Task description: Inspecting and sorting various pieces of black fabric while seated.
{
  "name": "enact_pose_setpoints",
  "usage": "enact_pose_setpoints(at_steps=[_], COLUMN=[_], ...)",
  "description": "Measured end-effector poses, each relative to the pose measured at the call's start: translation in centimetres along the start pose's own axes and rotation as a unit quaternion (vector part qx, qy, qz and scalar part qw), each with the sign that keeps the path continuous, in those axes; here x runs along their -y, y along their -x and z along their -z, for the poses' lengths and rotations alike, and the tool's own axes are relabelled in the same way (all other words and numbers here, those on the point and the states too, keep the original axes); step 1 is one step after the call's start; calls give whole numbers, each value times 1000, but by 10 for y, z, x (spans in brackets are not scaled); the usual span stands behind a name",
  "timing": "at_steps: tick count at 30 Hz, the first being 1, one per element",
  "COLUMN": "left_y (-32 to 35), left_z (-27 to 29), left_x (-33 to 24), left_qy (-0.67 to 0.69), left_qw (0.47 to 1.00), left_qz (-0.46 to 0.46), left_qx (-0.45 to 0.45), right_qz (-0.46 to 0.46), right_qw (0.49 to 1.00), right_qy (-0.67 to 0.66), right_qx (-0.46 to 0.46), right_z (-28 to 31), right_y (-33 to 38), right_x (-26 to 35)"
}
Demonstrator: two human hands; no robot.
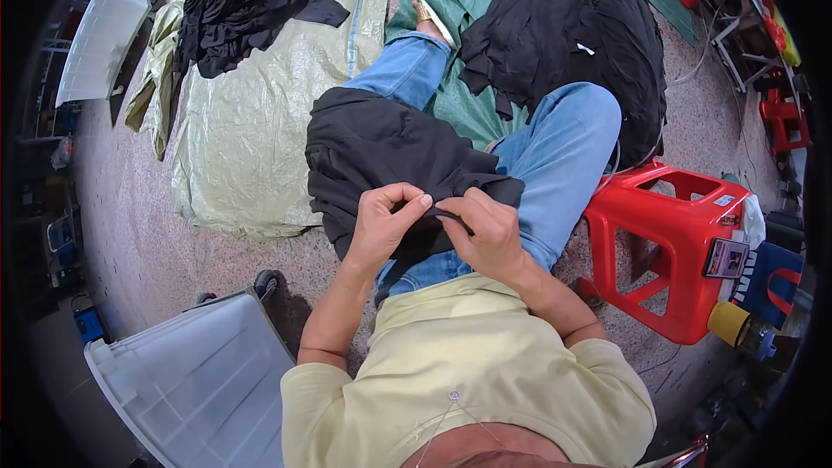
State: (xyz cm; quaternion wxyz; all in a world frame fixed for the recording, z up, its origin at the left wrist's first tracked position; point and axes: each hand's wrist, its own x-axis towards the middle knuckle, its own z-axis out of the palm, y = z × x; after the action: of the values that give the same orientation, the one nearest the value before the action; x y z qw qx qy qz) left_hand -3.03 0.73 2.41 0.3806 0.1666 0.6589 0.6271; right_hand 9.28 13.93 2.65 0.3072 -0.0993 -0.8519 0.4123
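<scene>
Across my lap lies a black cloth garment point(381, 143), bunched over the thighs of my blue jeans. My left hand point(390, 215) pinches the near edge of this cloth between thumb and forefinger. Close beside it, my right hand point(482, 224) is also closed on the same edge, its fingertips almost touching the left thumb. Whatever small detail sits between the fingertips is too small to make out. Both forearms rise from below, the elbows bent.
Piles of black garments lie ahead: one point(251, 9) on a pale woven sheet point(234, 147), another point(572, 35) on a green sheet point(472, 91). A red plastic stool point(663, 208) stands at my right. A translucent bin point(199, 373) is at lower left, another point(104, 35) at upper left.
</scene>
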Motion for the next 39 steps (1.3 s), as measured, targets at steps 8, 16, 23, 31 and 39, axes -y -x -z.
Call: enact_pose_setpoints(at_steps=[8,16,23,31,39], left_y=[6,14,17,20,26], left_z=[2,3,4,-5,-2], left_x=[6,10,18,14,20], left_qy=[-153,-185,-171,-200,-43], left_qw=[982,969,975,956,999], left_qz=[-108,-159,-143,-214,12], left_qx=[27,41,26,6,-29], right_qz=[-16,-21,-67,-362,-320], right_qw=[1000,999,994,856,894], right_qy=[-18,-34,-72,-358,-274], right_qx=[0,14,42,96,150], right_z=[-5,-5,-5,-10,-7], right_y=[7,7,9,10,7], right_x=[-6,-11,-9,-21,-17])
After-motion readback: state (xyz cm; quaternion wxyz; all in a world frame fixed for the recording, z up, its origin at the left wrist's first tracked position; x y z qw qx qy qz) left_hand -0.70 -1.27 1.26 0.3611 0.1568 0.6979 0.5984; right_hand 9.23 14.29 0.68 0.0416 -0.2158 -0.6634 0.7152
